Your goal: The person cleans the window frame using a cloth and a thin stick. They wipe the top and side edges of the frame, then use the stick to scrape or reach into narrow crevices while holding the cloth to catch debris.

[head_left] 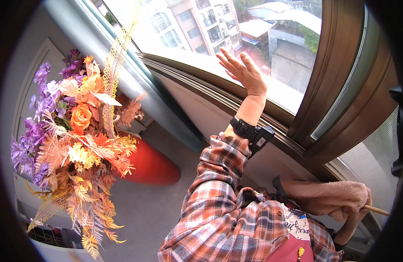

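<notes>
My left hand (244,72) is raised at the window pane (288,83), palm flat and fingers spread, holding nothing. Whether it touches the glass I cannot tell. A black strap with a small black device (261,136) circles that wrist. At the lower right, my right hand (357,215) is closed round a thin wooden stick (378,210). A brown fluffy cloth (328,196) lies bunched against this hand and hides part of its fingers. The stick's other end is hidden under the cloth.
A red vase (153,163) with orange, yellow and purple artificial flowers (81,118) stands on the left. Beside it hangs a grey-blue curtain (166,105). The brown window frame (336,65) and sill track (201,83) run across the right. A mesh screen (367,153) is at the far right.
</notes>
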A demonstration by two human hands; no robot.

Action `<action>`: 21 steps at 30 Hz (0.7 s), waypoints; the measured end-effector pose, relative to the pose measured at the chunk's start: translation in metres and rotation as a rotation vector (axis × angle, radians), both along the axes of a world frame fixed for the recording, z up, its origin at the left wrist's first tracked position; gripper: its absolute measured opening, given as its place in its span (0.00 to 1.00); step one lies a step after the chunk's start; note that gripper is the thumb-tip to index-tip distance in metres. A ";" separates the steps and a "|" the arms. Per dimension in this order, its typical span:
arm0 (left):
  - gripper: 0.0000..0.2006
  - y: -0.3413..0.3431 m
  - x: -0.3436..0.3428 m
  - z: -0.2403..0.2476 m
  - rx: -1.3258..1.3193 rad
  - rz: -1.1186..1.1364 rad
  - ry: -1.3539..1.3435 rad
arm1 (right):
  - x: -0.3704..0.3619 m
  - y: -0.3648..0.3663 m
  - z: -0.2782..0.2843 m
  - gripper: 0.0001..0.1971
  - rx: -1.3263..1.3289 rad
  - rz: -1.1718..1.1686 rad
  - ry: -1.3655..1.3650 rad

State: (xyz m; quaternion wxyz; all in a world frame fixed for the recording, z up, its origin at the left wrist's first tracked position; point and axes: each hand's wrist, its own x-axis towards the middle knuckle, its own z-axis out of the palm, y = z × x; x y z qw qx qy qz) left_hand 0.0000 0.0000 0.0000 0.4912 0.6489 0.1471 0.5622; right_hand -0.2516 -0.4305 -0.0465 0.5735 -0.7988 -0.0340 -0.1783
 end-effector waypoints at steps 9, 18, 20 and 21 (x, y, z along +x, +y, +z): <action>0.33 0.010 0.009 -0.004 0.150 0.093 -0.072 | -0.013 0.016 0.010 0.16 -0.029 0.157 -0.155; 0.31 0.038 0.018 0.013 0.157 0.164 -0.060 | 0.012 0.006 -0.010 0.18 -0.023 0.105 -0.313; 0.31 0.027 0.015 0.013 0.054 0.126 0.047 | 0.018 0.007 -0.013 0.17 0.054 0.075 -0.299; 0.32 0.013 0.013 0.010 0.029 0.073 0.036 | 0.017 0.006 -0.014 0.17 0.080 0.057 -0.284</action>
